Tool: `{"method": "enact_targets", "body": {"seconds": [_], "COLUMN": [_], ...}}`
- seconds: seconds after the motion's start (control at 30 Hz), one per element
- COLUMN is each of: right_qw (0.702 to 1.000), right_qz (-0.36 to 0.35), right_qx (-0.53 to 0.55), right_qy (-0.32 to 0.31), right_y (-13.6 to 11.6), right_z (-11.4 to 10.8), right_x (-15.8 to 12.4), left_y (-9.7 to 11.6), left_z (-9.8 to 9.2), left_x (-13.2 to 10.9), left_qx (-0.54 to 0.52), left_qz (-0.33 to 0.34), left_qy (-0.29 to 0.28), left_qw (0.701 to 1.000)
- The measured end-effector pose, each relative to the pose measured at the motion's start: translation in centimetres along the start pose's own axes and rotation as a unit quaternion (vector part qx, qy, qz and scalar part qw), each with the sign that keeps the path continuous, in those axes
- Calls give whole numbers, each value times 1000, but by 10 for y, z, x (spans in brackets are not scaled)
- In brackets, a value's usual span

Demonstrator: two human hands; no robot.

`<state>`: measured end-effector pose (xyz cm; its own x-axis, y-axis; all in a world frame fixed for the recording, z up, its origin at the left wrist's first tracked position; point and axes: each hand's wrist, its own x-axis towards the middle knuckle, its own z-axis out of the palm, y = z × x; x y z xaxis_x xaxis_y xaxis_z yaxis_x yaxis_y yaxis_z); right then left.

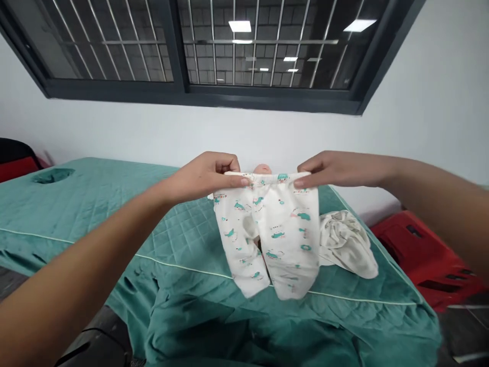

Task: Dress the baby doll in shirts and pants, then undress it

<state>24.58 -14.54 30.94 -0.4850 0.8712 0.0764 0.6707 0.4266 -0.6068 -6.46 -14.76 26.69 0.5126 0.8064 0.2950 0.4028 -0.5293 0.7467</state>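
Observation:
A pair of white baby pants (278,234) with small green animal prints hangs upright between my hands, its two legs pointing down over the bed's near edge. My left hand (214,176) pinches the waistband at its left end, thumb in front. At the right end, my right hand (321,171) grips the same waistband between thumb and fingers. Just behind the waistband shows a small rounded skin-coloured thing (263,168), mostly hidden by the pants. A crumpled off-white cloth (346,242) lies on the bed to the right of the pants.
The bed has a green quilted cover (175,239) with a hole at its far left. Behind it rise a white wall and a barred window (267,97). Red plastic chairs or stools (416,250) stand at the right, and a red and black object (17,159) is at the left.

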Motion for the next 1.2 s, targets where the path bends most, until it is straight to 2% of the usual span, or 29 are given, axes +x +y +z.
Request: {"method": "enact_targets", "body": {"seconds": [0.07, 0.1, 0.13, 0.2, 0.27, 0.33, 0.43, 0.5, 0.57, 0.6, 0.67, 0.73, 0.77, 0.8, 0.87, 0.93, 1.0, 1.03, 1.1, 1.17, 1.2], "right_qw": [993, 988, 985, 972, 958, 958, 970, 978, 984, 984, 974, 958, 958, 962, 981, 996, 987, 974, 957, 949, 944], "right_qz": [45, 50, 40, -5, -59, -105, -150, -166, -174, -176, -170, -145, -118, -88, -38, -8, 38, 60, 88, 127, 150], "right_qx": [42, 76, 121, 222, 279, 266, 174, 106, 33, -4, -58, -41, -9, 30, 86, 88, 63, 51, 12, -38, -55], "right_qy": [-101, -122, -116, -75, -19, 32, 77, 75, 30, -12, -136, -245, -263, -255, -170, -27, 145, 211, 275, 287, 288], "right_y": [12, 14, 14, 7, -5, -16, -22, -15, 1, 11, 31, 49, 57, 65, 82, 104, 131, 145, 175, 200, 211], "right_z": [25, 39, 53, 80, 99, 109, 121, 135, 156, 168, 188, 200, 202, 200, 190, 176, 162, 156, 146, 138, 134], "right_x": [22, 33, 44, 65, 84, 101, 119, 124, 122, 118, 106, 94, 90, 87, 90, 102, 119, 128, 145, 162, 170], "left_y": [-21, -31, -41, -58, -70, -76, -88, -102, -123, -136, -163, -185, -192, -196, -195, -184, -173, -169, -168, -173, -178], "left_z": [-1, -1, -1, -1, -3, -6, -9, -5, 6, 14, 34, 55, 65, 74, 87, 93, 92, 91, 90, 97, 105], "left_x": [2, 3, 5, 8, 12, 16, 20, 18, 11, 6, -6, -19, -24, -28, -30, -25, -13, -5, 13, 32, 40], "left_qx": [16, 22, 29, 31, 9, -26, -59, -76, -85, -81, -57, -34, -30, -30, -41, -48, -33, -23, -32, -113, -180], "left_qz": [-6, -6, -1, 28, 78, 124, 150, 129, 69, 27, -48, -97, -114, -123, -122, -94, -56, -45, -61, -125, -165], "left_qy": [31, 55, 88, 182, 296, 383, 429, 419, 383, 352, 260, 168, 134, 102, 40, -19, -37, -22, 38, 83, 83], "left_qw": [999, 998, 996, 982, 952, 915, 889, 895, 917, 932, 963, 980, 984, 987, 991, 994, 997, 998, 997, 982, 966]}}
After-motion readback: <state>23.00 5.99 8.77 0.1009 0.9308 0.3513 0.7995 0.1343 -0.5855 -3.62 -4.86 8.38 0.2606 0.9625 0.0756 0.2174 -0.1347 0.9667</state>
